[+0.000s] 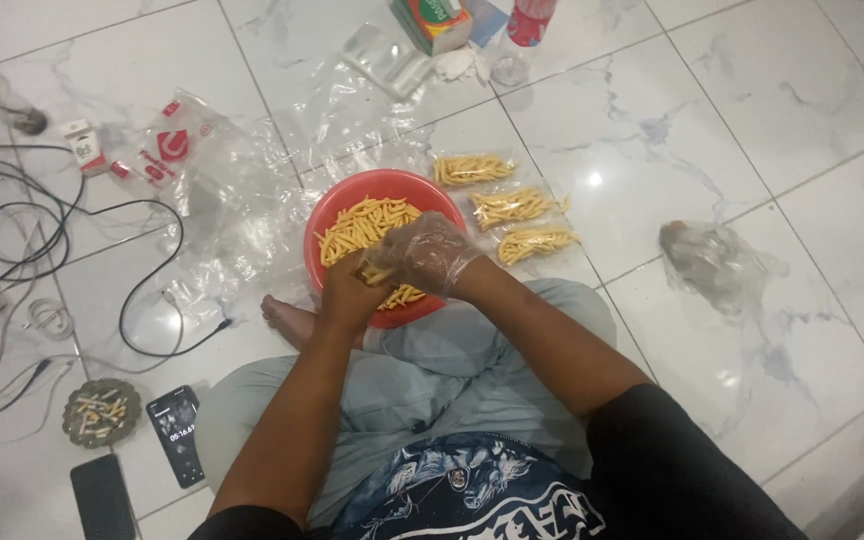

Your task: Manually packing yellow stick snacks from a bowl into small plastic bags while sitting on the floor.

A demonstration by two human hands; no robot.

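A red plastic bowl (332, 210) full of yellow stick snacks (364, 222) sits on the white tiled floor in front of my crossed legs. My right hand (424, 253), covered by a clear plastic glove, is cupped over the near side of the bowl and grips a bunch of the sticks. My bare left hand (348, 293) is closed just below it at the bowl's near rim, touching the right hand; what it pinches is hidden. Three small clear bags filled with sticks (512, 207) lie in a row to the right of the bowl.
Loose clear plastic sheets (242, 200) lie left of and behind the bowl. Black cables (72, 250), small cartons, an ashtray (100, 410) and two phones (174, 432) lie at the left. A crumpled plastic bag (712, 262) is at the right; a box and a red bottle (528, 20) are at the back.
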